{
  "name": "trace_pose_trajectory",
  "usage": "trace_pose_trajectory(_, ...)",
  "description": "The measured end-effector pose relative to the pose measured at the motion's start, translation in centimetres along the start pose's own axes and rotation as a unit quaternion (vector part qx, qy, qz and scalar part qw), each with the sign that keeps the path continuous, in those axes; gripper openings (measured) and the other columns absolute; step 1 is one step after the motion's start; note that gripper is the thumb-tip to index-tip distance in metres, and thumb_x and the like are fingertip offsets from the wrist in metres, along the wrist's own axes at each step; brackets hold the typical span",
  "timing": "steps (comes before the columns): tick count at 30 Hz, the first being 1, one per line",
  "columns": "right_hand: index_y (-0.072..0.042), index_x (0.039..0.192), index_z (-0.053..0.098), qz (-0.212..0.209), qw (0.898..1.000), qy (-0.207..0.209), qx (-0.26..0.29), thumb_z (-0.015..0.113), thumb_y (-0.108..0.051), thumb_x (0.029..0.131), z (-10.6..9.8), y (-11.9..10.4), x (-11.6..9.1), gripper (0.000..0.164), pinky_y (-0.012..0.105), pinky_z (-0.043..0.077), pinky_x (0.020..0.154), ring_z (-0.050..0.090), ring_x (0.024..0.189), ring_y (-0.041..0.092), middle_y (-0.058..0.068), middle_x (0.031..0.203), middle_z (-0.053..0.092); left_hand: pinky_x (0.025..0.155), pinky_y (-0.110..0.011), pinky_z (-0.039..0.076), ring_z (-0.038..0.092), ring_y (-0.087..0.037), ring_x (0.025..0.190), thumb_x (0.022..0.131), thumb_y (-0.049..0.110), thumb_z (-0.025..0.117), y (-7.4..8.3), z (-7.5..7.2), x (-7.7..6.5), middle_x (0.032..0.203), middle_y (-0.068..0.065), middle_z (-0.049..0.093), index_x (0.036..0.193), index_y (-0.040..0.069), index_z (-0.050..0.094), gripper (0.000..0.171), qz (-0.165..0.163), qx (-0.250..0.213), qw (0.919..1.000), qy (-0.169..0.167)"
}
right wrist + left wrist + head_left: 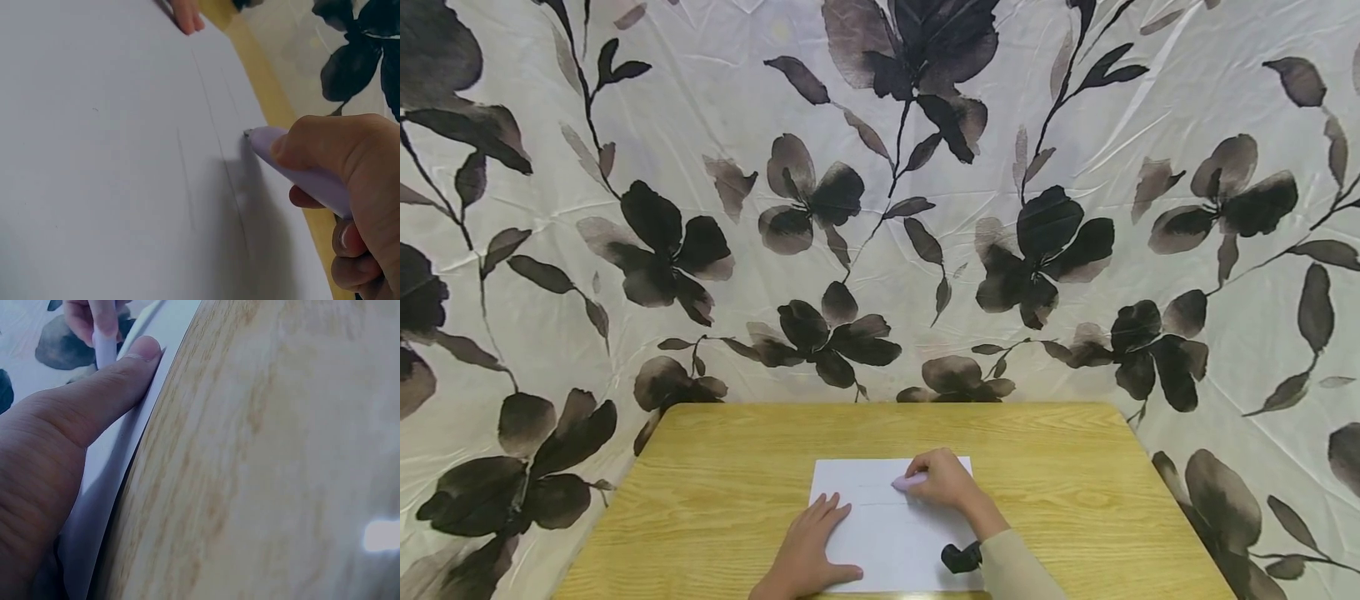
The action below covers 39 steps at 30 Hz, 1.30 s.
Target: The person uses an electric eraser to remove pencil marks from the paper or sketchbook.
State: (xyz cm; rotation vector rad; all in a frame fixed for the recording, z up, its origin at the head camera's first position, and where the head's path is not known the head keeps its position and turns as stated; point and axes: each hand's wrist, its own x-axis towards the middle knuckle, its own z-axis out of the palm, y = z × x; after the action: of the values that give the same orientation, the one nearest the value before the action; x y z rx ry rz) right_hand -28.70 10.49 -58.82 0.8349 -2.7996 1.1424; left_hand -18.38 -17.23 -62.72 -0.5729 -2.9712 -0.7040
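Observation:
A white sheet of paper (880, 542) lies on the wooden table, marked with several thin straight lines (217, 134). My left hand (811, 546) rests on its left side with fingers spread; in the left wrist view the thumb (128, 372) lies along the paper near its edge. Over the upper right part, my right hand (943, 479) pinches a lavender craft cutter (312, 181) between thumb and fingers. Its small metal tip points at the paper close to the end of a short line. Whether the tip touches, I cannot tell.
The yellow wood-grain table (700, 467) extends around the sheet on both sides and behind it. A pale cloth with dark flowers (880, 250) hangs behind the table. A black device (960, 558) sits at the right wrist, over the sheet's lower right.

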Motion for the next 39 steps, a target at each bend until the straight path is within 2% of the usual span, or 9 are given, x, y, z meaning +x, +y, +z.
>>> trace_pose_trajectory(10,-0.020,0.080,0.075,-0.007,1.000,0.000,-0.021,0.085,-0.024,0.074,0.1,0.0,0.3,0.012,0.024,0.048,0.065,0.054,0.070,0.004,-0.015,0.078,0.066,0.107,-0.062,0.026,0.030,-0.039,0.138,0.064,0.079,0.066,-0.2,0.1,-0.1,0.148,-0.014,0.042,0.139,0.011,0.053,0.102,0.005,-0.003,0.9999,0.012)
trace_pose_trajectory(14,-0.020,0.080,0.075,-0.005,1.000,-0.012,-0.023,0.085,-0.019,0.072,0.0,-0.2,0.4,0.013,0.024,0.047,0.065,0.054,0.071,0.005,-0.014,0.079,0.066,0.107,-0.062,0.025,0.029,-0.039,0.139,0.064,0.079,0.067,-0.1,0.2,-0.1,0.148,-0.014,0.042,0.140,0.011,0.053,0.102,0.007,-0.008,0.9999,0.012)
trace_pose_trajectory(20,-0.021,0.081,0.075,0.005,0.999,-0.026,-0.029,0.084,-0.026,0.075,0.0,-0.5,0.6,0.012,0.025,0.048,0.066,0.055,0.072,0.005,-0.015,0.080,0.066,0.107,-0.062,0.025,0.030,-0.040,0.138,0.064,0.079,0.067,0.0,0.1,-0.1,0.148,-0.015,0.042,0.140,0.011,0.052,0.102,0.005,-0.003,1.0000,0.004)
trace_pose_trajectory(32,-0.019,0.081,0.075,0.018,0.999,-0.032,-0.017,0.084,-0.025,0.075,0.1,-1.1,0.8,0.013,0.026,0.048,0.067,0.055,0.072,0.006,-0.014,0.080,0.066,0.107,-0.062,0.025,0.029,-0.039,0.139,0.065,0.079,0.066,0.0,-0.2,-0.1,0.149,-0.014,0.040,0.140,0.012,0.052,0.102,0.000,-0.001,1.0000,-0.004)
trace_pose_trajectory(39,-0.020,0.082,0.075,0.019,0.999,-0.031,-0.022,0.084,-0.027,0.075,0.1,-1.2,1.0,0.013,0.027,0.048,0.068,0.055,0.074,0.006,-0.014,0.081,0.066,0.106,-0.063,0.026,0.030,-0.040,0.138,0.065,0.080,0.065,-0.1,-0.2,-0.2,0.148,-0.015,0.042,0.139,0.011,0.052,0.102,0.009,0.003,0.9999,0.009)
